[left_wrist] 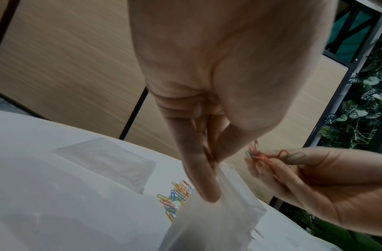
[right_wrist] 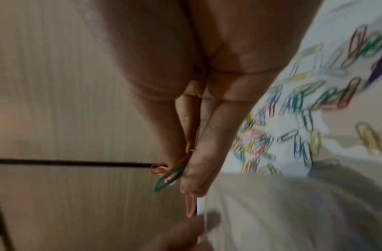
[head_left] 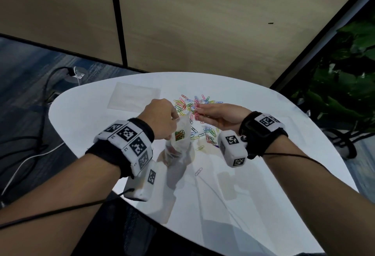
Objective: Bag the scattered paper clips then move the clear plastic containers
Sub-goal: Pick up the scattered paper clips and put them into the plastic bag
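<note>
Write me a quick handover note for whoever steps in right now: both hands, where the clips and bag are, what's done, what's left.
Left hand: pinches the rim of the small clear bag, holding it upright over the white table.
Right hand: grip on a few paper clips, pink and green among them, just beside the bag's mouth.
Done: some clips already sit inside the bag.
Left: drop in this handful, then gather the loose clips spread on the table beyond and right of the bag, plus one stray clip nearer you. A flat clear sheet or pouch lies at the far left; nothing shows it has been moved.
</note>
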Tool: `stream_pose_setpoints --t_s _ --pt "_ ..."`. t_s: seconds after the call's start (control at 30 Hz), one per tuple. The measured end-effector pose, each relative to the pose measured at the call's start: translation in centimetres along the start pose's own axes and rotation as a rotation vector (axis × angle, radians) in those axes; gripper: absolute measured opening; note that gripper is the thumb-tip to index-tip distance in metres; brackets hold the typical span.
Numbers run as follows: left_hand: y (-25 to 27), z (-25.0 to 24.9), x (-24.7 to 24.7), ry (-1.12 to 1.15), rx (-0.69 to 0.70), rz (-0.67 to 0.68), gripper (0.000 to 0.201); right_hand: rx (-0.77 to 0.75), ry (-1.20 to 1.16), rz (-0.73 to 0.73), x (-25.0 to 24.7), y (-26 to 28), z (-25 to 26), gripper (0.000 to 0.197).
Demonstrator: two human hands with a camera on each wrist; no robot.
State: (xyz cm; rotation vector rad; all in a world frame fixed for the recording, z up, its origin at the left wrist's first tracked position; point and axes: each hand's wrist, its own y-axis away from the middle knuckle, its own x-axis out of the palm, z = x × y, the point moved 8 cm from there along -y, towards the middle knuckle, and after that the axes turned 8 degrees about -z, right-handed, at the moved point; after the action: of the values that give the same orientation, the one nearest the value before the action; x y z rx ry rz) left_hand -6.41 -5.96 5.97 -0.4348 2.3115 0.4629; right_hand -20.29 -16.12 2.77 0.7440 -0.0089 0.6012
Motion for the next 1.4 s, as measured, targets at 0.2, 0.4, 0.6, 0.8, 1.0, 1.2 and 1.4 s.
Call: stream_pose_setpoints --t_s 0.2,0.4,0.6,0.8,1.0,1.2,1.4 --pt "0.2 -0.1 -0.4 0.000 0.003 -0.018 0.021 -0.061 0.232 -0.024 4.7 0.3 -2.1 0.021" --pt "0.1 0.3 -0.6 0.014 -0.007 -0.028 0.024 -0.476 1.083 -0.365 6.0 0.4 -0.2 0.016" --pt "0.3 0.3 -1.0 0.011 0.000 -0.023 0.022 -0.551 1.359 -0.157 8.3 1.7 -0.1 0.023" --pt "0.2 0.8 -1.0 0.016 -0.018 -0.013 0.024 -0.349 0.617 -0.209 0.5 -1.3 1.8 0.029" --pt "0.9 -0.1 -0.8 -0.018 0.067 0.016 0.026 0.072 1.241 -0.751 -13.9 -11.2 -1.6 0.092" --pt "0.4 0.1 -0.4 -0.032 0.086 0.037 0.028 -0.146 1.507 -0.620 -10.2 -16.2 1.8 0.053" --pt "0.0 0.1 -0.3 -0.056 0.095 0.046 0.030 -0.337 1.741 -0.377 -4.3 -16.9 2.9 0.043"
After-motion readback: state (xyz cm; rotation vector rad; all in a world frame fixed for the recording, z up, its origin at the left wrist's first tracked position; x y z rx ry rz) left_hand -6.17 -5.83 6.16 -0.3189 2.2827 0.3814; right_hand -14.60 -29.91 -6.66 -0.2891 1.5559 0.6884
